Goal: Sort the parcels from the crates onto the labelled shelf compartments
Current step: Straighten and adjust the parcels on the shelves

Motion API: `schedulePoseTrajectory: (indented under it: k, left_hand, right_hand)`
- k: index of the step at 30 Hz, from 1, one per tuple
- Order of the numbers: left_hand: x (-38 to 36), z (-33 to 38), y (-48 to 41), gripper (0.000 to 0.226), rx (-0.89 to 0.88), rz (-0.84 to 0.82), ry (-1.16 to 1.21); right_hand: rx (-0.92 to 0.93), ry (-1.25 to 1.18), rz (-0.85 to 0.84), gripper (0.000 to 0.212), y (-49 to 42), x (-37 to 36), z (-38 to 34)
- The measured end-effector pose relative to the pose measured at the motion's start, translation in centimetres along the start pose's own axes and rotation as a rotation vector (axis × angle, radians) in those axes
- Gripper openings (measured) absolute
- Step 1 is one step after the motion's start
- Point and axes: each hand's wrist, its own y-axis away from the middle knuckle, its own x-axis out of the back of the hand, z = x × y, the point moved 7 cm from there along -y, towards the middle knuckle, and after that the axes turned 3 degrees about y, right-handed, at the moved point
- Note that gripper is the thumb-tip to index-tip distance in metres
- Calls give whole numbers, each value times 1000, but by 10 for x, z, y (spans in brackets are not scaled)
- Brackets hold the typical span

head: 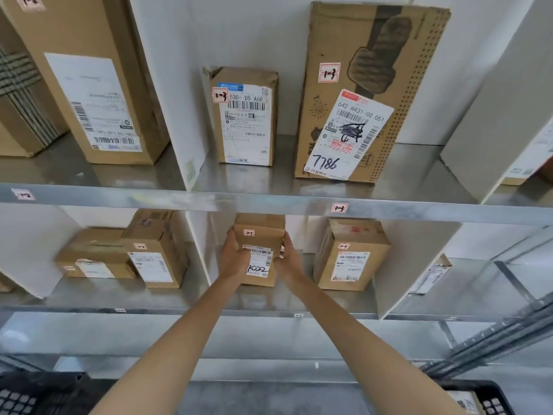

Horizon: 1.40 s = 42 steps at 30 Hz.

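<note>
Parcel (263,239), apparently tagged 2-3, on shelf (266,298), gripped between left hand (235,257) and right hand (288,259)

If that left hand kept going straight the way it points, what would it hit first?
Probably the compartment's white back wall; the left hand grips the parcel by its side, and depth is unclear.

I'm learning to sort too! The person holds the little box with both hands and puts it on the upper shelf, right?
Not the upper shelf. In the head view the left hand and right hand hold the small box on the lower shelf.
</note>
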Motion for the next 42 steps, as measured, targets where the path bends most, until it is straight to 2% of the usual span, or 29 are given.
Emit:
schedulePoseTrajectory:
  k: [3,9,13,19,27,29,32,35,38,42]
  left_hand:
    - [-16,5,10,63,3,-43,63]
    - [-53,10,18,78,-74,-89,57]
    - [-70,16,20,59,-61,-106,64]
    - [-85,12,20,73,-76,-134,29]
    - [-88,6,14,63,-60,-132,-47]
    - [-91,-2,9,61,-26,-150,-74]
    - [-89,-5,13,62,39,-143,-104]
    - [-73,3,24,55,85,-38,-116]
    - [-59,14,41,54,81,16,-147]
    - [-43,14,53,52,60,92,-151]
  right_hand:
    - [12,17,39,68,-1,17,5]
    - [-45,25,26,71,2,51,31]
    - [-43,64,61,75,-3,68,35]
    - [-50,50,8,82,-5,75,43]
    - [-62,-2,-33,94,-8,75,49]
    - [-69,50,-26,89,-16,73,66]
    - [-96,133,-38,67,-15,72,78]
    - [-166,143,-44,50,3,75,76]
    - [-232,191,-97,48,14,74,85]
    - [-230,184,-147,40,25,69,79]
